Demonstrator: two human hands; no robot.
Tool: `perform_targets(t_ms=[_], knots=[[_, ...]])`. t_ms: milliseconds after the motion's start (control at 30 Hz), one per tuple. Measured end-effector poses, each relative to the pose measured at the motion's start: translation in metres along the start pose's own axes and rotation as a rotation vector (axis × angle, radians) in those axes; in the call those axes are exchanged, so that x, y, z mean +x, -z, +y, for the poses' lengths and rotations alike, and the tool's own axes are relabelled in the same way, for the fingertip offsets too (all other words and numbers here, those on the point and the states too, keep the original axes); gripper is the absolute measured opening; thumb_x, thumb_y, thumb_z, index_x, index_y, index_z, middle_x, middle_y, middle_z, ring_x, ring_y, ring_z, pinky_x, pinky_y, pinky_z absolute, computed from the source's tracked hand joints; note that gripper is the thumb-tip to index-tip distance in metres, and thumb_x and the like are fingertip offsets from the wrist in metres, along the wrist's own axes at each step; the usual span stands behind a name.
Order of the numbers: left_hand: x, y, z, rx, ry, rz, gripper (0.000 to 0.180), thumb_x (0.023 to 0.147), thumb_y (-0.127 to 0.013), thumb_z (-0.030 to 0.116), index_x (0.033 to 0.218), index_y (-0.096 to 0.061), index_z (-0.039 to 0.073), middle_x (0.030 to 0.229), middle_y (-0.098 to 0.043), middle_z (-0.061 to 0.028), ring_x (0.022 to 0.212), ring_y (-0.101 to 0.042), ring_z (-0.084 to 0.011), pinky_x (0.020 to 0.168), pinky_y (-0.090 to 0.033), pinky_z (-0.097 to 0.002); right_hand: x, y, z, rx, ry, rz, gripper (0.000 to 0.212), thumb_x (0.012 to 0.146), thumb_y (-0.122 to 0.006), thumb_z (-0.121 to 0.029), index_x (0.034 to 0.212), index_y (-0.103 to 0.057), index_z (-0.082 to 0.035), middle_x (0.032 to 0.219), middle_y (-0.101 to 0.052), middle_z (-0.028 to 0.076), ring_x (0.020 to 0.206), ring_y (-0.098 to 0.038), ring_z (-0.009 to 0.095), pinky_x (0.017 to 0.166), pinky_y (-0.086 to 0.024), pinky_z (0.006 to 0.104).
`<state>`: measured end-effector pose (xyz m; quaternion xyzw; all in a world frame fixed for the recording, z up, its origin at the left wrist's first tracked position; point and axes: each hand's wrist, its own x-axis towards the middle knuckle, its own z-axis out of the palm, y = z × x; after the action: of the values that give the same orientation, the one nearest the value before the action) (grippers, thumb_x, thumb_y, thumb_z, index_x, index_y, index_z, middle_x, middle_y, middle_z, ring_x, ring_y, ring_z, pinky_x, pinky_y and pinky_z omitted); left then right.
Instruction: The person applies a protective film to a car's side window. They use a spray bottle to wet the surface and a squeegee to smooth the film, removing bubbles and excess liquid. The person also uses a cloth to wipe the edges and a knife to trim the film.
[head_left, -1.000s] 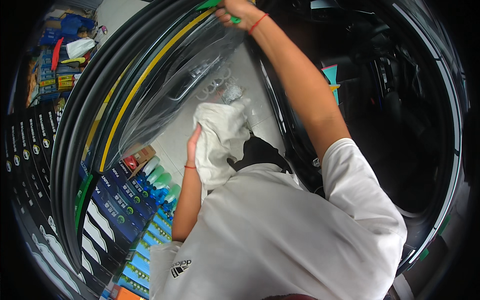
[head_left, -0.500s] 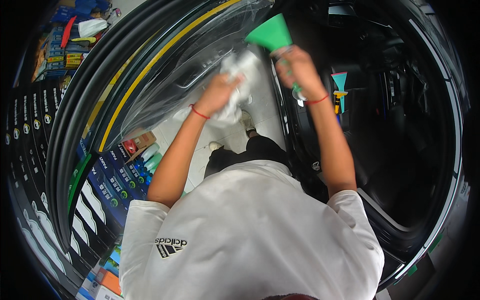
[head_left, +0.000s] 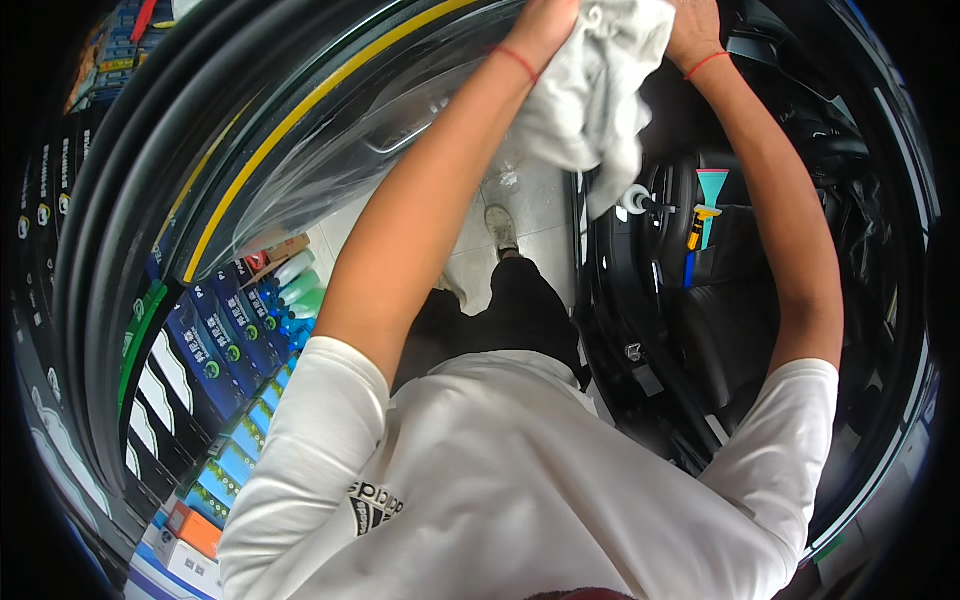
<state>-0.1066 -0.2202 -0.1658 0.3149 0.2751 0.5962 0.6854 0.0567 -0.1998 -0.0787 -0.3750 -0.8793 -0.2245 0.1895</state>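
Observation:
My left hand (head_left: 545, 28), at the top of the view, is closed on a white cloth (head_left: 590, 110) that hangs down in loose folds. Just right of the cloth, my right hand (head_left: 693, 28) is raised and cut off by the upper edge. Its fingers are hidden, and the green squeegee it held earlier does not show. Below the hands is the gap between an opened car door (head_left: 400, 110) with clear film on its inner side and the dark car interior. On the black seat (head_left: 720, 310) lie a teal scraper (head_left: 712, 185) and a yellow-and-black tool (head_left: 703, 226).
Blue boxes (head_left: 215, 330) and several bottles (head_left: 300, 285) stand beyond the door at the left. A round white thing (head_left: 635, 200) is at the seat's near side. The black door sill (head_left: 630, 330) runs along my right, and the pale tiled floor (head_left: 480, 285) lies under my feet.
Both hands have moved up and to the right, the left carrying the white cloth away from the door. The green squeegee in my right hand has gone out of sight.

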Motion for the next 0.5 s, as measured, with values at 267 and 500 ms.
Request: perform_targets(t_ms=[267, 500], knots=[[0.007, 0.017, 0.005, 0.512, -0.325, 0.166, 0.033, 0.102, -0.052, 0.021, 0.083, -0.064, -0.003, 0.078, -0.065, -0.0046, 0.075, -0.054, -0.0159, 0.072, -0.046, -0.0346, 0.013, -0.015, -0.022, -0.014, 0.028, 0.004, 0.023, 0.08, -0.068, -0.035, 0.084, -0.059, -0.015, 0.078, -0.059, 0.004, 0.076, -0.065, 0.026, 0.062, -0.051, 0.041], [-0.064, 0.049, 0.066, 0.568, -0.281, 0.244, 0.034, 0.102, -0.053, 0.02, 0.079, -0.062, -0.004, 0.073, -0.062, -0.0068, 0.071, -0.053, -0.0155, 0.068, -0.044, -0.0355, 0.029, -0.035, -0.089, 0.115, 0.015, 0.106, 0.021, 0.081, -0.066, -0.034, 0.089, -0.063, -0.015, 0.085, -0.067, 0.008, 0.079, -0.07, 0.028, 0.067, -0.055, 0.0429]])
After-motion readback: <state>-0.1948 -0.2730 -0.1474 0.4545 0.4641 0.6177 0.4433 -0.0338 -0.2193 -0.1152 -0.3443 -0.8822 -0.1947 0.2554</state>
